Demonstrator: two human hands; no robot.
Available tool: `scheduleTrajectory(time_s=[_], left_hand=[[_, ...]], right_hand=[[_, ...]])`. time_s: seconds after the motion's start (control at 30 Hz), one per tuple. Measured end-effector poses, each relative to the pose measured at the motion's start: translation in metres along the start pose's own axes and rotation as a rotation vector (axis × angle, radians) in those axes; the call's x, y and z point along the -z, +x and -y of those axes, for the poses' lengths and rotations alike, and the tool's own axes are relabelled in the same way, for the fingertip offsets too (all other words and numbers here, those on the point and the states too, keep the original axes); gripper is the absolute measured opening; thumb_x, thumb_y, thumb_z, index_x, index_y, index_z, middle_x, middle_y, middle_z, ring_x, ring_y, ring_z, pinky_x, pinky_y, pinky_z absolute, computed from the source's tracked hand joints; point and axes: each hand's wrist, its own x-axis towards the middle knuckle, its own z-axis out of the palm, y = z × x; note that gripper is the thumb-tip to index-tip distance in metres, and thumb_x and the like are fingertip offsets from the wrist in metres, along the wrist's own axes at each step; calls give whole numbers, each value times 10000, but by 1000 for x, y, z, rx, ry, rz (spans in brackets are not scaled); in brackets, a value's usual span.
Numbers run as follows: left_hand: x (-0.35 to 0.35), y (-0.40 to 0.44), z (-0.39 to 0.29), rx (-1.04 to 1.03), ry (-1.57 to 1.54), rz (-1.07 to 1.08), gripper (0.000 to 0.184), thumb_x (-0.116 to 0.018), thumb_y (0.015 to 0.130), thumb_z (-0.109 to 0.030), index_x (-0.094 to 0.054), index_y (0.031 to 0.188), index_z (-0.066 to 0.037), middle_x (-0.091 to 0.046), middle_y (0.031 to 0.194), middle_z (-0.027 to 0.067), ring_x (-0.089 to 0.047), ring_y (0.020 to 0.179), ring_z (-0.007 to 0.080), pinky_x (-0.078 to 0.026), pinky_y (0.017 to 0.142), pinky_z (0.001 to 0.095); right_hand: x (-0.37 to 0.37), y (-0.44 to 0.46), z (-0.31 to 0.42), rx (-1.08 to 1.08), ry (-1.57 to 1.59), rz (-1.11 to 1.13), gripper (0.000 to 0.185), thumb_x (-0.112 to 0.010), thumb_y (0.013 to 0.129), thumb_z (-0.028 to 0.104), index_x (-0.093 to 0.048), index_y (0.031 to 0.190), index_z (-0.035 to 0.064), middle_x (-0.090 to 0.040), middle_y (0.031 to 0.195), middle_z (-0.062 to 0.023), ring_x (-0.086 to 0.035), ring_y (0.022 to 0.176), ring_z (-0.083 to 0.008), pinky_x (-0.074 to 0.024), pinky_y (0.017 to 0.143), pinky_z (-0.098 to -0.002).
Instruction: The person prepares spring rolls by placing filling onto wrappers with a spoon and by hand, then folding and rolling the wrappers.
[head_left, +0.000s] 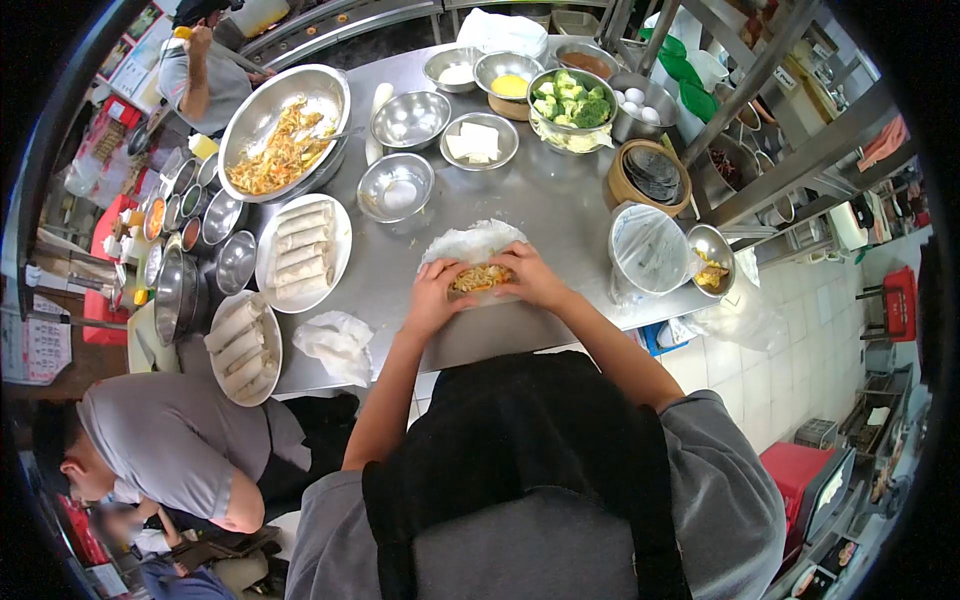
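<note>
Fingers of left hand [436, 298] and right hand [537, 277], half-curled, hold thin white wrapper [468, 241] under shredded yellow filling [482, 278] near steel bench [548, 208] front edge; shaping, seemingly; next needs snug folding

No text, brand or number can be read. Well to the left of the left hand [437, 297], a white sheet [40, 345] bears rows of marks too small to make out. Farther up on that side, a poster [140, 58] is blurred. Up and right of the right hand [532, 277], a metal rack's small label [783, 77] is illegible.
</note>
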Motion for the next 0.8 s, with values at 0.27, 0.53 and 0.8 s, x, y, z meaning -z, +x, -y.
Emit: scheduleTrajectory(time_s=[0.27, 0.53, 0.8], left_hand=[[-7, 13, 9, -46, -135, -5, 234, -805, 760, -139, -744, 979, -82, -679, 954, 44, -637, 925, 255, -504, 854, 388], [9, 0, 5, 64, -209, -148, 139, -799, 755, -82, -743, 880, -64, -706, 961, 55, -666, 896, 259, -537, 799, 365], [3, -5, 22, 75, -183, -99, 189, -810, 750, -112, -739, 920, -69, -707, 1013, 71, -661, 931, 287, -537, 834, 384]], right_hand=[[-10, 17, 3, -184, 131, 43, 219, -758, 813, 166, -736, 1015, 84, -671, 926, -98, -658, 869, -268, -529, 819, -364], [11, 6, 6, -256, 238, -38, 132, -725, 848, 121, -719, 967, 63, -690, 948, -108, -682, 811, -246, -543, 747, -348], [-13, 7, -1, -153, 143, -78, 167, -735, 831, 78, -717, 997, 70, -665, 930, -99, -648, 891, -281, -526, 803, -364]])
